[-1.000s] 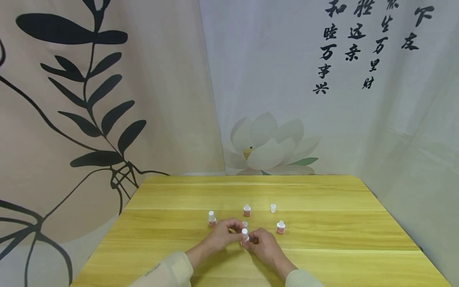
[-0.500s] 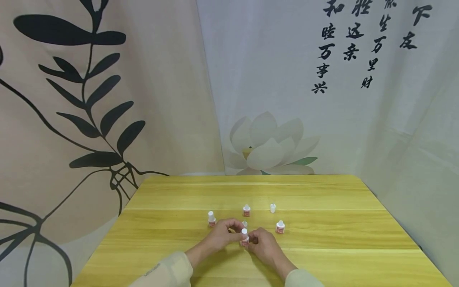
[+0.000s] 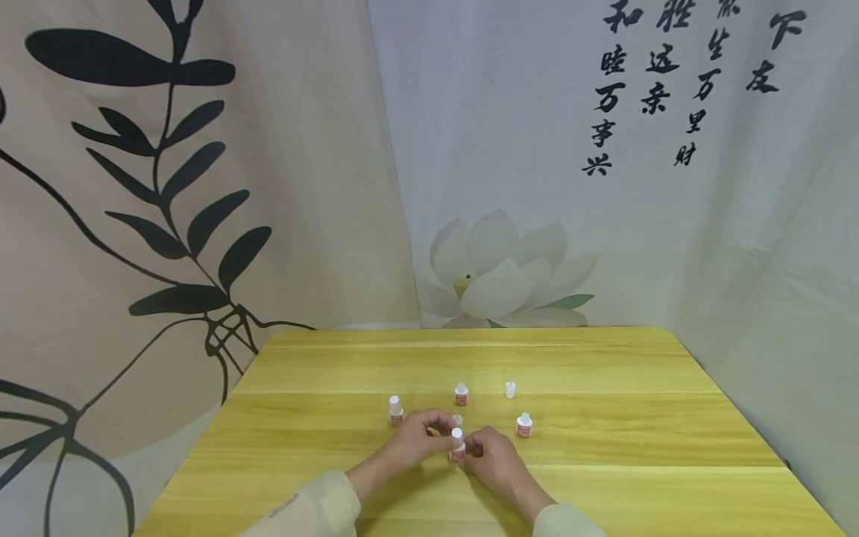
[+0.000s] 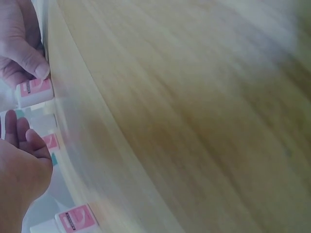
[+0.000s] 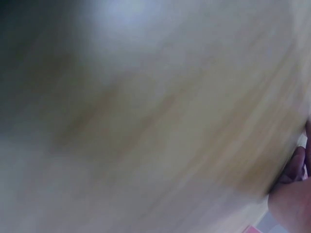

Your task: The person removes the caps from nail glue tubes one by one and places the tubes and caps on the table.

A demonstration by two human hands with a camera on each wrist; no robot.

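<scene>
A small white bottle with a red label (image 3: pixel 458 452) stands between both hands in the head view, its tall white cap (image 3: pixel 457 434) on top. My left hand (image 3: pixel 424 438) has its thumb and forefinger at the cap from the left. My right hand (image 3: pixel 494 456) pinches the labelled body from the right. In the left wrist view the right thumb (image 4: pixel 36 65) presses on the bottle body (image 4: pixel 35 94), while the cap end is cut off. The right wrist view shows only part of a hand (image 5: pixel 291 194).
Behind the hands are a capped bottle (image 3: pixel 396 412) and two bottles with short tips, one at centre (image 3: pixel 461 395) and one right (image 3: pixel 524 426). A loose white cap (image 3: pixel 510 390) lies farther back; another (image 3: pixel 458 420) is partly hidden. A curtain (image 3: pixel 335 186) hangs beyond the wooden table (image 3: pixel 637 432).
</scene>
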